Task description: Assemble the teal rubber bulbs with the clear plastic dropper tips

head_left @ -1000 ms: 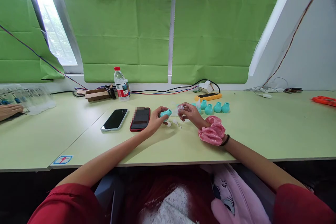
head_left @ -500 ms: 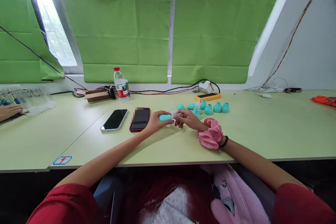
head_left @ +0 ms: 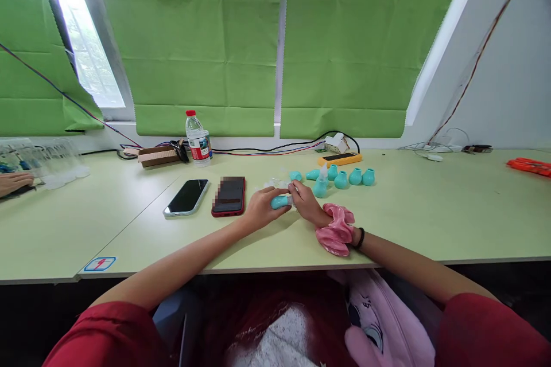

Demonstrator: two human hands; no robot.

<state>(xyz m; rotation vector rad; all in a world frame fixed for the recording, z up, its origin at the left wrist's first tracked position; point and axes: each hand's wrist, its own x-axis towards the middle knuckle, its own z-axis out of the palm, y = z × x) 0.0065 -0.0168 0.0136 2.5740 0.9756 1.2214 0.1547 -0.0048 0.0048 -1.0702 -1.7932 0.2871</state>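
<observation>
My left hand (head_left: 263, 207) is closed around a teal squeeze bulb (head_left: 279, 202), lying sideways with its neck to the right. My right hand (head_left: 306, 205), with a pink scrunchie (head_left: 337, 229) on the wrist, has its fingers pinched at the clear tip (head_left: 290, 200) on the bulb's neck. The fingers partly hide that tip. Just behind the right hand, a teal bulb (head_left: 319, 188) stands upright with a clear pointed nozzle on top. Several other teal bulbs (head_left: 341, 180) stand or lie beyond it. Clear plastic pieces (head_left: 276, 183) lie behind my hands.
A black-screened phone (head_left: 186, 198) and a red-cased phone (head_left: 229, 198) lie to the left. Farther back are a water bottle (head_left: 198, 140), a cardboard box (head_left: 159, 156) and a yellow-orange bar (head_left: 340, 159). Another person's hand (head_left: 15, 182) rests at far left by clear plastic items.
Both hands have shifted nearer to me, and the bulb has come slightly right with them. My right hand has turned, its fingers now pointing more away from me.
</observation>
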